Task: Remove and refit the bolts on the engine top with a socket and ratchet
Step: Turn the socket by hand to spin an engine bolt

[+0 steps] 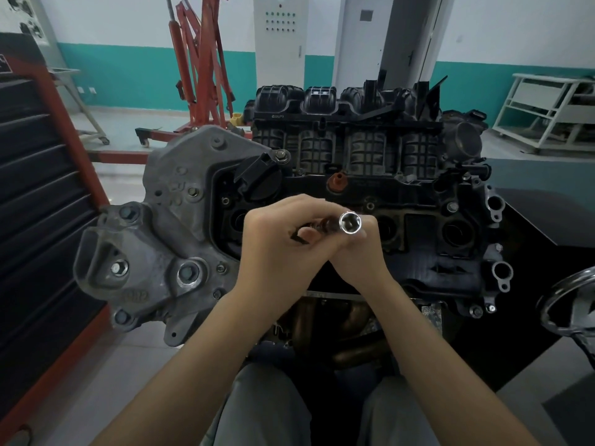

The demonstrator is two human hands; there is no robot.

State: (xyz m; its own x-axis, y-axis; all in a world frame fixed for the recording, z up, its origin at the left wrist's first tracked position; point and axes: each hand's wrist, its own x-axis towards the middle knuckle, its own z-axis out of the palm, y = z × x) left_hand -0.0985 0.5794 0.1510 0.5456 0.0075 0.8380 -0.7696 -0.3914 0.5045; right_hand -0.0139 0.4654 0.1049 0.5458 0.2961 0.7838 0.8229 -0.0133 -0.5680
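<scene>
At the far left, a dark tool cabinet (38, 201) with a red frame, drawers stacked. Behind it, across the floor, a red engine hoist (201, 72) folded upright against the teal-and-white wall. Further right along that wall, a grey control cabinet (279, 43), then a white shelving rack (547, 111) in the far right corner.

In the middle, the engine (354, 194) on its stand. On the engine's left end, a grey cast bracket (167, 239) carrying several hex bolts, one bright bolt head (119, 268) near its left edge. Just right of the bracket, on the black engine top (428, 252), a black oil filler cap (259, 180) near the back left corner, and an orange plug (337, 181) along the back edge. Along the rear, the black ribbed intake manifold (347, 123). Open round wells across the engine top, one (457, 233) toward the right end.

Above the engine top's centre, held clear of it, left hand (277, 243) with fingers curled round the dark ratchet (317, 227), mostly hidden inside the grip. Touching it on the right, right hand (357, 249), fingers wrapped round the same tool just beneath the socket (350, 222). Socket chrome, open end tilted up toward the camera, empty inside.

At the right edge, a chrome ring-shaped part (566, 300), only partly in view. At the bottom, grey trousers (257, 413).
</scene>
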